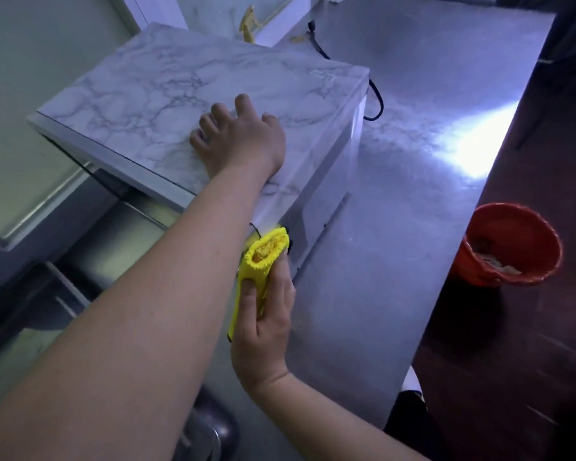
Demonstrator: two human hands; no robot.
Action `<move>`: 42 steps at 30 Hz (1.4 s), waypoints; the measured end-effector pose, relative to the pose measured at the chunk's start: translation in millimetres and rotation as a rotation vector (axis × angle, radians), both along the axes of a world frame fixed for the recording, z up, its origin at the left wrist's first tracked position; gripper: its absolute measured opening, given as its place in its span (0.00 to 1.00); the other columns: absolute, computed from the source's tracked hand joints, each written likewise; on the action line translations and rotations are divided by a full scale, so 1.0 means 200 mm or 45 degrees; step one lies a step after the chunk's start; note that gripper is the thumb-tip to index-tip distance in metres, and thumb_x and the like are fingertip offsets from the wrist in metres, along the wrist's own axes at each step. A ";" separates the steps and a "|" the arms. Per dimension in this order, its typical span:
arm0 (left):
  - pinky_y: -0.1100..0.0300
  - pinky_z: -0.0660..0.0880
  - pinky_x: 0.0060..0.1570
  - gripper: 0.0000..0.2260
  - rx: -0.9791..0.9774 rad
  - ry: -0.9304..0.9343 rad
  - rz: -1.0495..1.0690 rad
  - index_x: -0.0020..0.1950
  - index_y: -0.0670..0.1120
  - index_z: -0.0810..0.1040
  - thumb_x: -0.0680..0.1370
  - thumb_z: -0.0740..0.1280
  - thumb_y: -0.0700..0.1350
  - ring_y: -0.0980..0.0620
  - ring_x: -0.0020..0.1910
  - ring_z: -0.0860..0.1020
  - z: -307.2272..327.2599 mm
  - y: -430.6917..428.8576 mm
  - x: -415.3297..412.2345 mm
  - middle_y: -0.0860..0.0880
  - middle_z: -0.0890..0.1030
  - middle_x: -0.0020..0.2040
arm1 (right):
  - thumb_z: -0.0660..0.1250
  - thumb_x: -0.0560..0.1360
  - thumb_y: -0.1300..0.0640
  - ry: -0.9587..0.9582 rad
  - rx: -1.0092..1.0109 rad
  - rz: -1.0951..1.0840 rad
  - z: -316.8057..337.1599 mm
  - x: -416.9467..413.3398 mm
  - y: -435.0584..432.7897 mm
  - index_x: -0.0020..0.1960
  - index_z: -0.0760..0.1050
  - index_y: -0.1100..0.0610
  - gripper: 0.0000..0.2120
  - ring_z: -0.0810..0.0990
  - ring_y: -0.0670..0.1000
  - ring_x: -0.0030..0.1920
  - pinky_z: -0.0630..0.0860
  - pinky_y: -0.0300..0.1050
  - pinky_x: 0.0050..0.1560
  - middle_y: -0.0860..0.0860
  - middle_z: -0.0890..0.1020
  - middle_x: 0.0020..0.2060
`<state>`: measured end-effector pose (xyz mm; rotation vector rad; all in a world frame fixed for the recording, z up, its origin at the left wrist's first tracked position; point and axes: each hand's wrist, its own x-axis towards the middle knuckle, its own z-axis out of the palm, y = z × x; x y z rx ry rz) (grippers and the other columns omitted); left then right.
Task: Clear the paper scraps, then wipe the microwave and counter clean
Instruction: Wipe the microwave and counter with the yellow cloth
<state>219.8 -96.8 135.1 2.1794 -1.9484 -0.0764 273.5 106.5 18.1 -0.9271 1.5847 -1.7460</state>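
Observation:
The microwave (167, 84) has a marble-patterned top and stands on a steel counter (413, 181). My left hand (236, 141) lies flat on the microwave's top near its front right corner, fingers spread, holding nothing. My right hand (263, 321) is below it, closed around a folded yellow cloth (260, 257). The cloth's upper end sits against the microwave's right side wall. No paper scraps are visible on the microwave's top.
A black power cord (374, 104) loops behind the microwave. A red bucket (509, 244) with scraps inside stands on the dark floor right of the counter. A metal sink edge (47, 207) lies at left, and a yellow object (248, 23) hangs at the back wall.

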 end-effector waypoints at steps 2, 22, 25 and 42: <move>0.45 0.53 0.71 0.22 0.011 -0.007 -0.004 0.73 0.52 0.65 0.81 0.50 0.55 0.41 0.73 0.60 0.00 0.00 0.00 0.42 0.63 0.74 | 0.62 0.81 0.56 -0.028 0.034 0.008 -0.04 -0.01 0.00 0.77 0.58 0.49 0.27 0.63 0.46 0.75 0.61 0.48 0.75 0.49 0.67 0.75; 0.46 0.54 0.70 0.21 0.011 0.001 0.015 0.71 0.54 0.66 0.80 0.52 0.57 0.42 0.71 0.60 0.01 0.00 0.00 0.44 0.65 0.72 | 0.58 0.82 0.54 -0.888 0.911 0.111 -0.34 -0.33 -0.21 0.68 0.75 0.49 0.16 0.79 0.54 0.54 0.76 0.52 0.63 0.54 0.82 0.57; 0.46 0.54 0.71 0.21 0.020 0.002 0.023 0.71 0.54 0.66 0.80 0.52 0.57 0.42 0.71 0.61 0.02 0.02 0.00 0.45 0.65 0.72 | 0.58 0.84 0.52 -1.198 0.983 0.285 -0.35 -0.47 -0.17 0.63 0.77 0.53 0.13 0.81 0.59 0.52 0.76 0.60 0.61 0.58 0.82 0.53; 0.46 0.55 0.71 0.20 -0.054 0.031 0.061 0.71 0.56 0.67 0.80 0.56 0.56 0.44 0.72 0.61 0.02 0.05 -0.01 0.48 0.64 0.74 | 0.60 0.80 0.53 -0.583 0.701 0.099 -0.19 -1.19 -0.97 0.71 0.72 0.46 0.20 0.78 0.51 0.56 0.74 0.45 0.59 0.47 0.80 0.57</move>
